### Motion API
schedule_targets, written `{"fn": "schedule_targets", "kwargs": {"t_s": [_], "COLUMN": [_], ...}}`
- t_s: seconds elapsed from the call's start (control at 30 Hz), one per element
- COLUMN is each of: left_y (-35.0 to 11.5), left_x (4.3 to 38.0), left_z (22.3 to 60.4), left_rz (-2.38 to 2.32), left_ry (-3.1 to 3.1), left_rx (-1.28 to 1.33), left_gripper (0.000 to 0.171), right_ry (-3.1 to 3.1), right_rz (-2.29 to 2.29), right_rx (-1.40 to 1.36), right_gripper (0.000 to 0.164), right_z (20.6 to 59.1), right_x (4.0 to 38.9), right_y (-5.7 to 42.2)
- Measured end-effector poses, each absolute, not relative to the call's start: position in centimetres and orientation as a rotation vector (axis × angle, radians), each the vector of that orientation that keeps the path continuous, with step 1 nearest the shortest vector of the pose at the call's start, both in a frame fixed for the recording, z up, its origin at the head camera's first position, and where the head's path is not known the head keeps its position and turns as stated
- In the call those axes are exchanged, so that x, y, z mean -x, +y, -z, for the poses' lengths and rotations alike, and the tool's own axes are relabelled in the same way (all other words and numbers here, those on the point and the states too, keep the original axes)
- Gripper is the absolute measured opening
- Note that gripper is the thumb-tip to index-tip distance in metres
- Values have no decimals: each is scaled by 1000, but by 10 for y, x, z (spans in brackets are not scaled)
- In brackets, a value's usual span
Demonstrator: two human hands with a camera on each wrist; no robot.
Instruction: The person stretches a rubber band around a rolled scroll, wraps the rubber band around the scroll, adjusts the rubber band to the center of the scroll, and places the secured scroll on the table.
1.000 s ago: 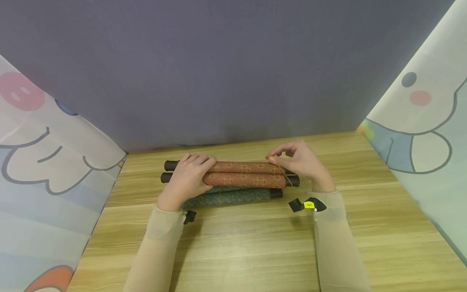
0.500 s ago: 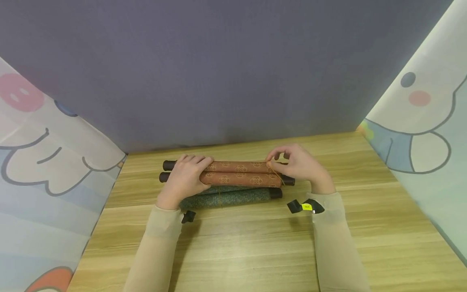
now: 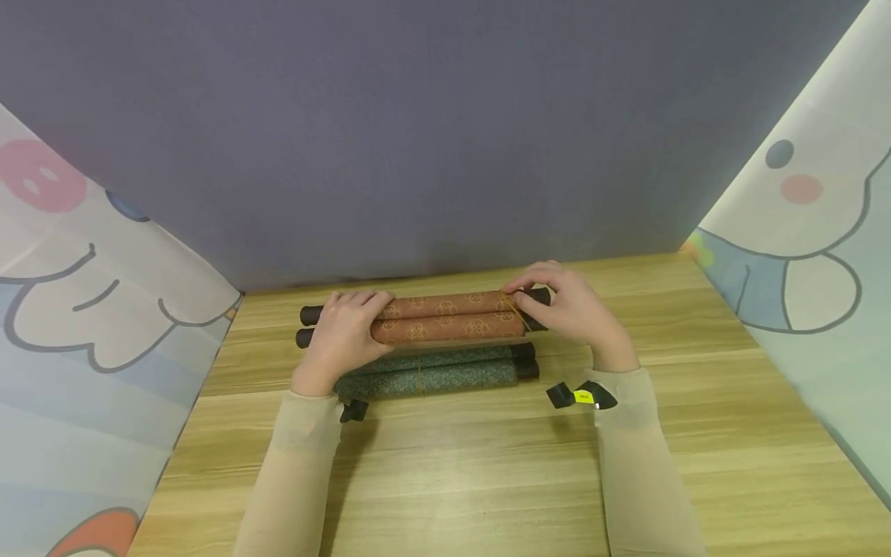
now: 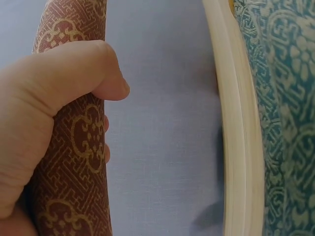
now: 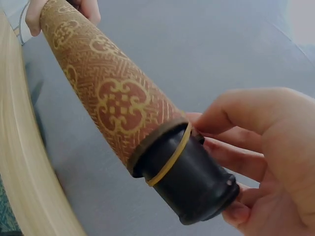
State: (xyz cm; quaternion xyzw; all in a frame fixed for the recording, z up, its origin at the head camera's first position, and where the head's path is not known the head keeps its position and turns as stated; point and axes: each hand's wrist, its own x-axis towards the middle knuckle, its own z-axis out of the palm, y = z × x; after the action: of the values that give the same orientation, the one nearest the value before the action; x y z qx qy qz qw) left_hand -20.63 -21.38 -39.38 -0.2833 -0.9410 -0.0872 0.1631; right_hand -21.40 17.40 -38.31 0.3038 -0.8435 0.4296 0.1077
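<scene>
A red-brown scroll [image 3: 445,328] with gold patterns, made of two parallel rolls with dark end knobs, is held raised above the table. My left hand [image 3: 344,333] grips its left part, thumb on the near side and fingers over the far side. At the right end, my right hand [image 3: 567,309] pinches a yellow rubber band [image 5: 170,158], which runs slantwise around a black knob [image 5: 192,177]; its pinching fingertips are partly hidden behind the scroll. Closer to me, a green patterned scroll [image 3: 459,377] lies on the table, tied with a thin cord around its middle.
The wooden table [image 3: 459,480] extends toward me and to both sides. A grey wall panel [image 3: 445,155] stands directly behind it. Cartoon-printed sheets [image 3: 800,255] hang on the right and left. Small black cameras [image 3: 560,395] sit at the wrists.
Both hands have lifted the red-brown scroll up and shifted it slightly left, uncovering more of the green scroll. My right hand has brought the rubber band further onto the scroll's right end.
</scene>
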Motion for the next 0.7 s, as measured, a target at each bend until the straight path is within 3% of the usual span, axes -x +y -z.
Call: {"fn": "schedule_targets", "kwargs": {"t_s": [0.7], "left_y": [-209], "left_x": [210], "left_z": [403], "left_rz": [261], "left_ry": [-2476], "left_rx": [655], "left_gripper": [61], "right_ry": [-2392], "right_rz": [-990], "right_rx": [-671], "right_gripper": [11], "right_z": [388], "right_x": [217], "right_y": [158]}}
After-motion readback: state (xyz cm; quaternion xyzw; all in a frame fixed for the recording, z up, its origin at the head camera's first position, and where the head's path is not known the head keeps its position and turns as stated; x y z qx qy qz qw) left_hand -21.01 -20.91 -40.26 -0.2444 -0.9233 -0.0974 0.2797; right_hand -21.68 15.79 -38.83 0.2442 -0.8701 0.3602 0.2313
